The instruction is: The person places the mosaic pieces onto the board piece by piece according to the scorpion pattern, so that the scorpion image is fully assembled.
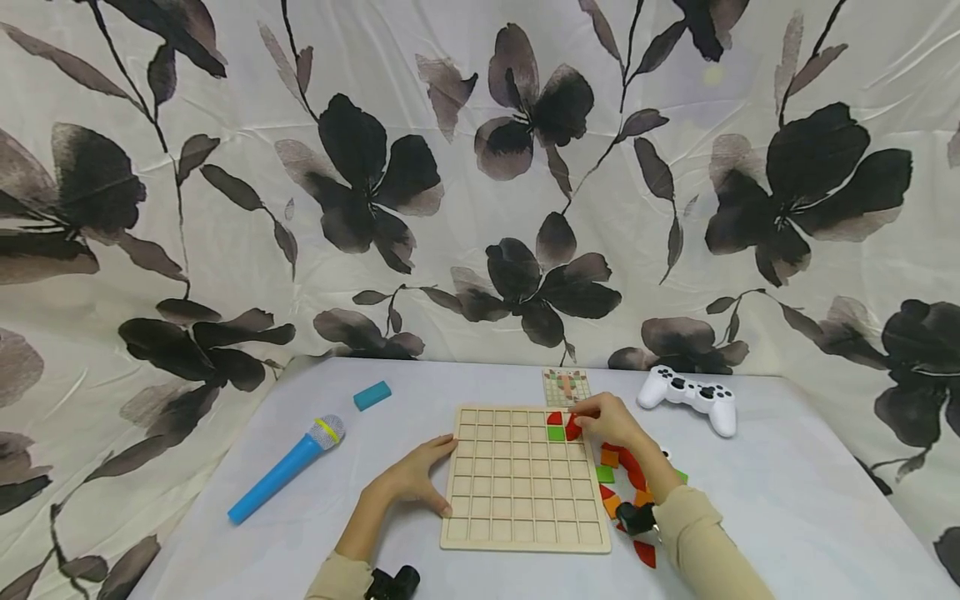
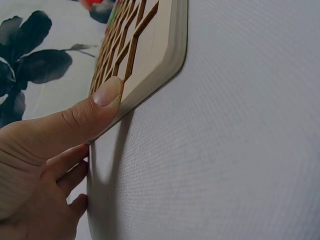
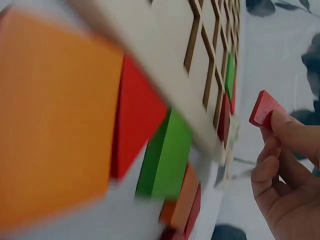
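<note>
I pinch a red piece [image 3: 265, 107] between the thumb and fingers of my right hand [image 1: 611, 421], holding it up near the far right corner of the wooden board [image 1: 522, 512]. The board lies flat on the white desk [image 1: 795, 500] in front of me, its face divided into square cells. My left hand [image 1: 411, 473] is at the board's left edge, fingers and thumb spread apart along it, the thumb resting on the rim. Near that far right corner, a green square [image 1: 555, 433] sits in a cell with red pieces in the cells around it. Just beside the board's right edge, partly hidden under my right forearm, lie loose orange, red and green pieces [image 1: 633, 468]. A small patterned card [image 1: 566, 386] lies just behind the board. A white game controller [image 1: 687, 397] is off to the right; a blue microphone [image 1: 281, 472] and a blue block [image 1: 372, 396] are to the left.
</note>
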Motion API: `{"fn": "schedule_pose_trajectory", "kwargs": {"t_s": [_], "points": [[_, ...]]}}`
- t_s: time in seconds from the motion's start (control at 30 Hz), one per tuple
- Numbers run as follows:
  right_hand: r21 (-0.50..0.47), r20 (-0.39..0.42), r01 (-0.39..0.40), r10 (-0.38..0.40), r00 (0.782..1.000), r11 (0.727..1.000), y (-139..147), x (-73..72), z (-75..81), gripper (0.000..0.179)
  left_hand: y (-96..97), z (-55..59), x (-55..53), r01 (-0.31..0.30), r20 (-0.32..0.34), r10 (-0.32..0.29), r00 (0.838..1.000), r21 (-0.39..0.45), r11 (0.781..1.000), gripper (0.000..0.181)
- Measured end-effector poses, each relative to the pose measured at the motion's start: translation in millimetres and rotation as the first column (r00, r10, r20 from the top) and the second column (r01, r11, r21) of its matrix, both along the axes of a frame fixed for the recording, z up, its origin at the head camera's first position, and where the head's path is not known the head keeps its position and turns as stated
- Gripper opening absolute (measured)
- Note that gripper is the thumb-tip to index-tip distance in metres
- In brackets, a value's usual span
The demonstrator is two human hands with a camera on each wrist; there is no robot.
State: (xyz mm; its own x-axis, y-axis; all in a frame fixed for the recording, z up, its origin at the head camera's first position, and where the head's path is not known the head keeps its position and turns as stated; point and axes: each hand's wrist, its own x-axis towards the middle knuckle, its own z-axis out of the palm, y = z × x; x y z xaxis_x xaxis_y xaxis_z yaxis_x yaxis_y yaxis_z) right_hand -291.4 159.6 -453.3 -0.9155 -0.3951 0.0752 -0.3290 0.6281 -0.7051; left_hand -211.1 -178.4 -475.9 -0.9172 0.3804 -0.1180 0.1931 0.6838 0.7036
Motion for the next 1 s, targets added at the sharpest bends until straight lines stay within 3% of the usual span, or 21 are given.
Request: {"fn": "schedule_pose_trajectory", "kwargs": {"t_s": [0.27,0.47,1.0], "points": [[-0.038,-0.002,-0.045,0.045,0.999,0.998,-34,-9.8,-8.3,0.012,0.4,-2.3,-1.6,0.005,-0.005,-0.005,1.000,-0.004,1.000,0.106],[-0.011,-0.032,-0.085,0.084,0.996,0.996,-47,-15.5,-7.3,0.009,-0.6,-3.4,-2.0,0.003,-0.006,-0.003,1.000,-0.002,1.000,0.106],[0.073,-0.081,-0.154,0.160,0.984,0.985,-59,-20.1,-16.4,0.004,-0.3,-3.6,-2.2,-0.006,-0.009,0.006,1.000,-0.014,1.000,0.107]]}}
